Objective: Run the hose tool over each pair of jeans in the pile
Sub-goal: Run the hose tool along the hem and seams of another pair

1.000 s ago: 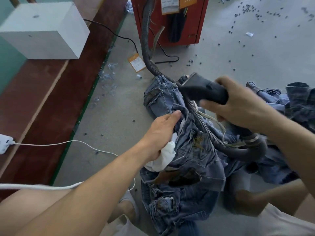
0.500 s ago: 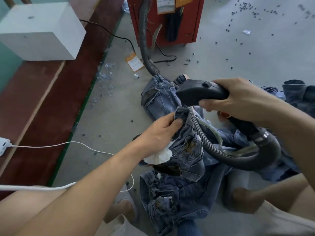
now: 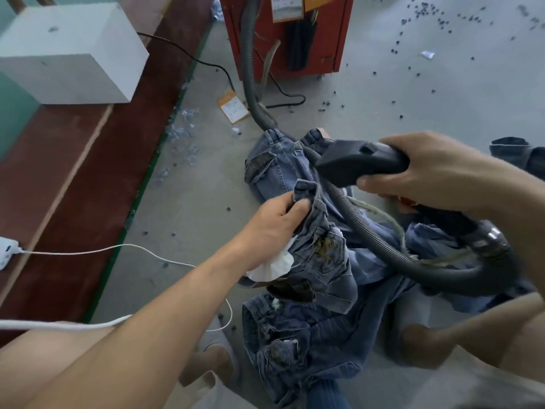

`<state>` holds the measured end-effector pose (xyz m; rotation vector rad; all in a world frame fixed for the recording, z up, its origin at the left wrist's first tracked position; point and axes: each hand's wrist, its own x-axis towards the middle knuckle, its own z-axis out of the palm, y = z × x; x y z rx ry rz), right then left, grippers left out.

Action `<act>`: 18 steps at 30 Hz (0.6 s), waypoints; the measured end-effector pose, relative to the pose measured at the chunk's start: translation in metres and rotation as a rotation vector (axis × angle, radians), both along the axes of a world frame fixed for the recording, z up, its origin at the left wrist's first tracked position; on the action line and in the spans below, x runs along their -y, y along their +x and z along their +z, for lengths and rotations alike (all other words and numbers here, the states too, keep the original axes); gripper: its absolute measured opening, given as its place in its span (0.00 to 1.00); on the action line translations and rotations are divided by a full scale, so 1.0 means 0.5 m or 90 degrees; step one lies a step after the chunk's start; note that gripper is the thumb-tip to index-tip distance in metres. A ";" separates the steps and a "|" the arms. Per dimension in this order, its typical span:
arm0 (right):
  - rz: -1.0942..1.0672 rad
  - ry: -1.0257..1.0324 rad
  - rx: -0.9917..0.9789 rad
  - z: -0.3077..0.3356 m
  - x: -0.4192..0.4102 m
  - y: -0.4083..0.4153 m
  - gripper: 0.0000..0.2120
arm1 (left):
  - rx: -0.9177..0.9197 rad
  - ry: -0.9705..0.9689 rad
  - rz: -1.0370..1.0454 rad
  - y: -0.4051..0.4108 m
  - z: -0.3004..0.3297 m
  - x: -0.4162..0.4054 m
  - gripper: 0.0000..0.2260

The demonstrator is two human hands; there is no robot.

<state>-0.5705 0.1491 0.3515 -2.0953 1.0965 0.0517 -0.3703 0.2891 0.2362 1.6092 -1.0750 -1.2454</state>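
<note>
Left hand [image 3: 272, 222] pinches jeans [image 3: 321, 246] up, right hand [image 3: 424, 175] grips hose tool [image 3: 358, 163] just above; next we likely drop nozzle onto denim.

Jeans [image 3: 321, 261] faded blue w/ white pocket lining; hose [image 3: 380, 240] & nozzle [image 3: 354, 165] black; cabinet [image 3: 324, 39] red; box [image 3: 70, 54] white.

Hands: two, left hand [image 3: 272, 224] and right hand [image 3: 424, 169].
Hose tool [image 3: 361, 165]: one, black, with one ribbed hose [image 3: 371, 231] looping under the right grip.
Jeans: at least three pairs apparent: one in the left grip [image 3: 321, 246], one beyond it [image 3: 277, 166], one nearer the body [image 3: 295, 349]; more denim right of the grips, count unclear.
White box [image 3: 70, 54]: one.
Red cabinet [image 3: 324, 39]: one.
Orange tag [image 3: 233, 107]: one.
Dark floor specks: many, uncounted.
</note>
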 end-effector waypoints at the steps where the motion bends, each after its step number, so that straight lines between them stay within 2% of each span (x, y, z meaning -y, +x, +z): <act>1: 0.036 -0.005 -0.035 0.004 -0.008 -0.003 0.08 | 0.007 0.002 0.006 0.000 -0.003 0.000 0.12; 4: 0.053 -0.038 -0.055 -0.017 -0.033 0.016 0.10 | 0.008 -0.001 -0.043 -0.010 -0.006 -0.001 0.13; 6: -0.033 -0.042 0.009 -0.041 -0.038 0.038 0.10 | -0.013 0.001 -0.038 -0.013 -0.009 0.000 0.10; 9: -0.215 -0.011 0.142 -0.063 -0.042 0.054 0.16 | -0.051 0.017 0.058 -0.019 -0.006 0.000 0.10; 11: -0.238 0.009 0.192 -0.079 -0.054 0.057 0.20 | -0.090 0.070 0.133 -0.029 0.000 0.006 0.15; 16: -0.192 -0.053 0.111 -0.122 -0.076 0.070 0.28 | -0.266 0.162 0.206 -0.048 0.020 0.026 0.08; 18: -0.184 -0.091 0.063 -0.132 -0.062 0.065 0.26 | -0.308 0.185 0.207 -0.049 0.023 0.027 0.12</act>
